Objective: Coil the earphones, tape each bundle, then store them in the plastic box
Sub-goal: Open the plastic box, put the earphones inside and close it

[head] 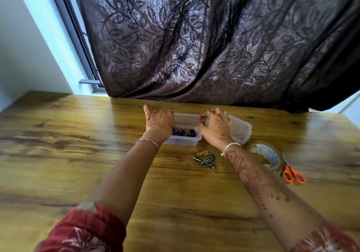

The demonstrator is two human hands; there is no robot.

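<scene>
The box [183,141], dark earphones [185,133] inside, sits near the tabletop's [78,135] far edge under the curtain [214,47], left hand [159,123] at its left end with its fingers hidden so their hold cannot be told, right hand [216,127] with fingers [204,114] bunched at its right rim, grip unclear, while a coiled bundle [205,159] lies in front, lid [241,131], tape [266,156] and scissors [293,175] right, bare wood left.

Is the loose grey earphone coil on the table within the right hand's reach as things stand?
Probably yes. The grey earphone coil lies uncovered on the table, just short of the right hand, beside its wrist; nothing blocks it.
</scene>
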